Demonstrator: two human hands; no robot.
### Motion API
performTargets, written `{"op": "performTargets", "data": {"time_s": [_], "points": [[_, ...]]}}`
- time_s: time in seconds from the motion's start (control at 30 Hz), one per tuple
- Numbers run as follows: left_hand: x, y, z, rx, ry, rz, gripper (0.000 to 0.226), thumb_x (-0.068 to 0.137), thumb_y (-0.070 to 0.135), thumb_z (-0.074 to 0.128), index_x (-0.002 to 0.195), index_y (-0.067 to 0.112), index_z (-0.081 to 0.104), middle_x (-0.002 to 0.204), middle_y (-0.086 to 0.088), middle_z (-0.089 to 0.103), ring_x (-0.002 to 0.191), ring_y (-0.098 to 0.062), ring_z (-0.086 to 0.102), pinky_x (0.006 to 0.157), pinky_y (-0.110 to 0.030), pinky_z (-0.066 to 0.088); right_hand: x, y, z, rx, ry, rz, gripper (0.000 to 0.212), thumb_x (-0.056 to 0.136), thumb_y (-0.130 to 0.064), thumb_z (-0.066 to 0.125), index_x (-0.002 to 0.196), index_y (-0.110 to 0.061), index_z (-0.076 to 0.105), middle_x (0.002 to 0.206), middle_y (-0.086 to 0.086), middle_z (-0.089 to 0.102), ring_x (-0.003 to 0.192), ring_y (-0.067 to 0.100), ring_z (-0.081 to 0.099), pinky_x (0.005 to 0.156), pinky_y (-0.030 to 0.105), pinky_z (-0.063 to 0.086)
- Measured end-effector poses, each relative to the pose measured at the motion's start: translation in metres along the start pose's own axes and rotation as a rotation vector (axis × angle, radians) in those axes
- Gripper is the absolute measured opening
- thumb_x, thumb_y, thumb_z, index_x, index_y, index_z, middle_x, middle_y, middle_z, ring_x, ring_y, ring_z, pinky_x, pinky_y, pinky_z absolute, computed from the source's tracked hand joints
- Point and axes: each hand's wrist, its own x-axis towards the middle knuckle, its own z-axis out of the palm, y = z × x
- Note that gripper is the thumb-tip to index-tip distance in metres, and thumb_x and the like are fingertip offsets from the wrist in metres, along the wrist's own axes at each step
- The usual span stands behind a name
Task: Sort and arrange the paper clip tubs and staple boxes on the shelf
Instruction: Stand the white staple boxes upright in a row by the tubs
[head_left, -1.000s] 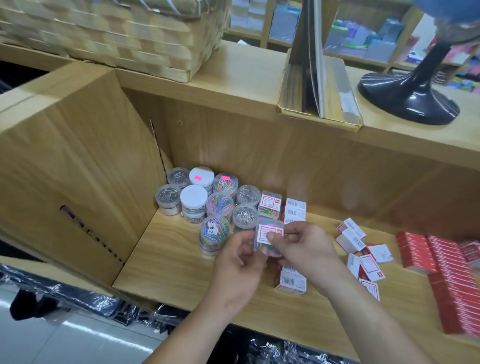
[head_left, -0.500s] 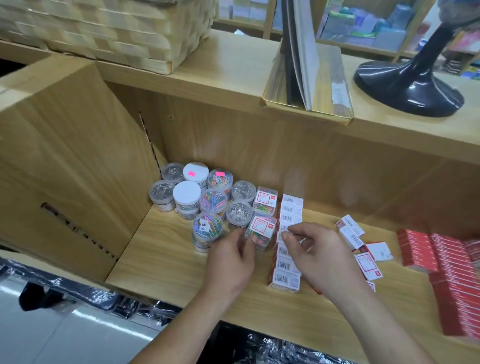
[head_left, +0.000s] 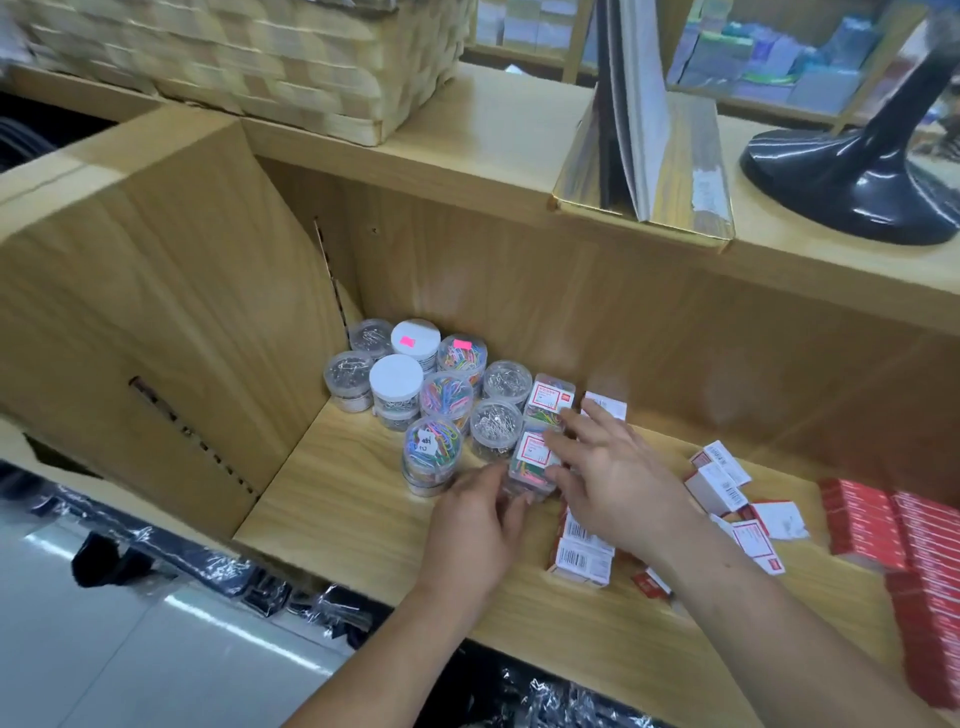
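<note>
Left hand (head_left: 475, 525) is at the near wall of the clear square plastic box of coloured paper clips (head_left: 532, 465), front of the wooden shelf (head_left: 332, 519) beside the round clear tubs (head_left: 496, 423); grip or mere touch, can't tell. Right hand (head_left: 618, 480) lies loose, fingers spread over it. Looks light, rigid, slick: take it by 2 opposite walls. Red-bordered label (head_left: 535, 448), print unreadable

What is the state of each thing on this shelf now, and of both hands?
round tubs, upright, lids on, grouped in the back corner.
front clear box, upright, closed, between both hands.
rear clear box, upright, closed.
white boxes, in a row, closed.
loose boxes, scattered, some tilted.
red boxes, stacked, closed.
left hand, touches front clear box; grip blurred.
right hand, open, fingers spread.
</note>
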Motion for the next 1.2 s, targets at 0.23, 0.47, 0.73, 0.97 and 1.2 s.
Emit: {"op": "performTargets", "data": {"time_s": [0.23,0.47,0.73,0.97,1.2], "points": [[-0.001,-0.009,0.004,0.005,0.019,-0.02,0.015,0.092,0.03,0.063,0.1,0.019,0.07,0.08,0.002,0.068,0.073,-0.02,0.062,0.066,-0.038,0.052,0.006,0.002,0.012,-0.003,0.12,0.011,0.034,0.092,-0.041,0.064,0.122,-0.026,0.069,0.139,0.001,0.057,0.145,0.028,0.036,0.111,0.044,0.039],[-0.002,-0.011,0.004,-0.029,0.029,0.002,0.009,0.095,0.024,0.064,0.097,0.02,0.071,0.078,0.001,0.066,0.071,-0.017,0.059,0.065,-0.034,0.049,0.004,0.0,0.019,-0.012,0.161,0.049,0.046,0.092,-0.045,0.066,0.134,-0.028,0.062,0.143,0.004,0.055,0.146,0.028,0.036,0.113,0.043,0.035],[0.0,-0.01,0.001,-0.027,0.019,0.005,0.005,0.095,0.02,0.067,0.097,0.022,0.071,0.077,0.002,0.065,0.07,-0.016,0.058,0.064,-0.034,0.048,0.009,-0.003,0.017,-0.1,0.098,0.057,0.056,0.097,-0.052,0.051,0.141,-0.017,0.051,0.144,0.001,0.045,0.149,0.023,0.023,0.115,0.039,0.031],[-0.013,0.004,-0.015,-0.136,0.068,-0.047,0.029,0.088,0.023,0.064,0.115,0.033,0.061,0.076,0.011,0.067,0.071,-0.011,0.066,0.069,-0.035,0.057,-0.012,-0.002,-0.001,0.038,0.258,0.076,0.033,0.094,-0.048,0.059,0.117,-0.027,0.069,0.119,-0.009,0.064,0.118,0.017,0.058,0.088,0.032,0.048],[-0.001,0.06,-0.005,-0.174,-0.05,0.157,0.014,0.09,0.021,0.064,0.103,0.024,0.07,0.084,0.012,0.068,0.07,-0.01,0.064,0.063,-0.035,0.055,-0.078,0.026,-0.014,0.202,0.424,0.19,0.014,0.086,-0.036,0.054,0.086,-0.03,0.066,0.094,-0.014,0.064,0.095,0.011,0.062,0.065,0.031,0.052]]}}
